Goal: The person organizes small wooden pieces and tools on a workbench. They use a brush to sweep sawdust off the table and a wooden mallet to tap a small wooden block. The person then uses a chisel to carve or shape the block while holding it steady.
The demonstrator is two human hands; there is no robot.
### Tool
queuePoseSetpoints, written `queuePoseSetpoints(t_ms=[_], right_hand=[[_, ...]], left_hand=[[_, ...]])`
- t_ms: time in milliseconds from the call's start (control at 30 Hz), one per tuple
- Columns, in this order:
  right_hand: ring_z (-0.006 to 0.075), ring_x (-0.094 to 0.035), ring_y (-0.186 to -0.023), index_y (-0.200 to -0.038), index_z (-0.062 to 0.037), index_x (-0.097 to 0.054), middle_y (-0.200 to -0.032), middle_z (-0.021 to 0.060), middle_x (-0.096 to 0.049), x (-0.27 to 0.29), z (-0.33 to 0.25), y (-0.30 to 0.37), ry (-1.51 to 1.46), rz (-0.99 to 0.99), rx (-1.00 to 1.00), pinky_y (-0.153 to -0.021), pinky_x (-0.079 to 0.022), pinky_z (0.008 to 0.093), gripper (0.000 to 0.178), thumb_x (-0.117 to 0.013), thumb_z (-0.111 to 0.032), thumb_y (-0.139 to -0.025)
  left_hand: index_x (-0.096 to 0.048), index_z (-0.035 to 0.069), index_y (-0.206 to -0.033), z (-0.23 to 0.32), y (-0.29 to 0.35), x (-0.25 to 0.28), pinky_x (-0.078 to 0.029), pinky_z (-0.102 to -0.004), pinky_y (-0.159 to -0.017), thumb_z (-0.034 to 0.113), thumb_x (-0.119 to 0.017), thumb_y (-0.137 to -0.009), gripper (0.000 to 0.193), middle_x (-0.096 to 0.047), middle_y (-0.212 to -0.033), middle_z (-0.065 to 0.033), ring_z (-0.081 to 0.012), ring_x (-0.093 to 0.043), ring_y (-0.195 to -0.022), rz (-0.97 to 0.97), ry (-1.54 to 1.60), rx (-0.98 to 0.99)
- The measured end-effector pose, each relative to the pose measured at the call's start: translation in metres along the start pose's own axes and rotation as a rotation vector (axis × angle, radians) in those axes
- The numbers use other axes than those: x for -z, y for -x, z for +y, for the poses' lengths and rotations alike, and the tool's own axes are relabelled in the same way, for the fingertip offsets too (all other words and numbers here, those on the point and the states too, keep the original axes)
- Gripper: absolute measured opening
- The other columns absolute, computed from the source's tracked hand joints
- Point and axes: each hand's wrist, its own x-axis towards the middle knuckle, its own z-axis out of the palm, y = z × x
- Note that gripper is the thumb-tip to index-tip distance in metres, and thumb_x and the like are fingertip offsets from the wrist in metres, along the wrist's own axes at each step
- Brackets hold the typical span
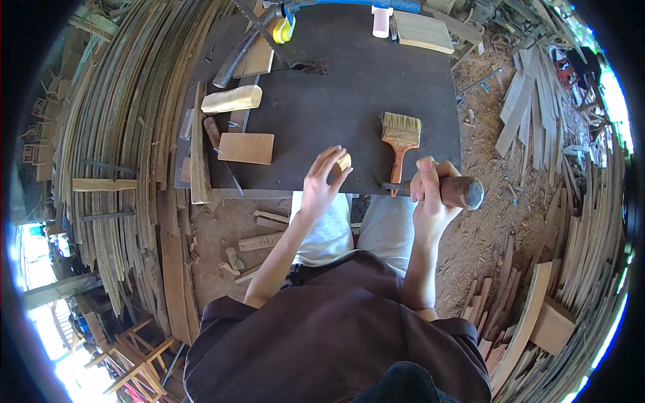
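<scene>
Head view: small pale wood piece (344, 162) at the fingertips of the left hand (321, 183), just over the near edge of the tabletop (336, 101); mostly hidden by the fingers, full shape can't be told. Left hand half curled, thumb and fingers pinching the piece. Right hand (430, 191) in a tight fist round a wood-handled tool (463, 193), butt end out to the right; grip covers its middle, and the dark shaft's tip on the left is hard to make out. Shaft crosses the handle end of a brush (402, 131); touching or not, can't tell. Left on tabletop: flat wood block (246, 148), partly covering a slim tool (213, 132), and a shaped pale block (232, 99) beyond. Far edge: blue metal part (349, 3), cut off by frame. Floor: offcut (261, 242) with readable dark lettering.
</scene>
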Motion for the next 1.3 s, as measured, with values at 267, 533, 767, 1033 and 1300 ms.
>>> queuePoseSetpoints(t_ms=[267,533,767,1033,1300], right_hand=[[0.0053,-0.033,-0.041,-0.063,-0.0055,-0.045,-0.053,0.0016,-0.044,0.005,0.006,-0.002,0.013,-0.048,0.013,-0.040,-0.025,0.0230,0.029,-0.060,-0.001,-0.087],[0.0055,-0.033,-0.041,-0.065,-0.0045,-0.046,-0.054,0.0017,-0.045,0.007,0.005,-0.001,0.068,-0.069,0.000,-0.041,-0.026,0.0234,0.028,-0.061,-0.003,-0.088],[0.0055,-0.034,-0.041,-0.065,-0.0038,-0.047,-0.054,0.0019,-0.046,0.007,0.006,-0.002,0.021,-0.080,-0.006,-0.041,-0.026,0.0229,0.027,-0.062,-0.004,-0.088],[0.0055,-0.033,-0.041,-0.064,-0.0053,-0.046,-0.052,0.0010,-0.044,0.004,0.002,-0.002,0.050,-0.048,-0.039,-0.041,-0.027,0.0227,0.030,-0.063,-0.006,-0.088],[0.0061,-0.033,-0.040,-0.063,-0.0085,-0.042,-0.048,-0.0007,-0.039,-0.003,0.002,-0.002,0.057,-0.020,0.009,-0.053,-0.038,0.0249,0.033,-0.062,-0.007,-0.088]], left_hand=[[-0.053,0.004,-0.123,-0.007,0.001,0.000,-0.044,-0.0434,-0.099,0.011,-0.068,-0.085,0.041,-0.060,-0.122,-0.0151,-0.0338,-0.056,-0.116,-0.018,0.076,0.025],[-0.049,0.006,-0.129,-0.010,0.007,-0.003,-0.040,-0.0469,-0.102,0.012,-0.061,-0.091,0.040,-0.057,-0.125,-0.0164,-0.0354,-0.056,-0.116,0.040,0.058,0.025],[-0.049,0.008,-0.131,-0.006,0.020,0.013,-0.051,-0.0387,-0.083,0.010,-0.071,-0.082,0.054,-0.058,-0.115,-0.0177,-0.0323,-0.060,-0.102,0.026,-0.027,-0.007],[-0.055,0.009,-0.127,0.005,0.025,0.018,-0.048,-0.0257,-0.063,0.007,-0.081,-0.071,0.063,-0.059,-0.116,-0.0101,-0.0143,-0.057,-0.084,0.033,0.023,0.065],[-0.057,0.007,-0.119,-0.007,0.025,0.008,-0.051,-0.0244,-0.055,0.010,-0.082,-0.071,0.054,-0.063,-0.095,-0.0058,-0.0102,-0.057,-0.063,0.065,0.037,0.091]])
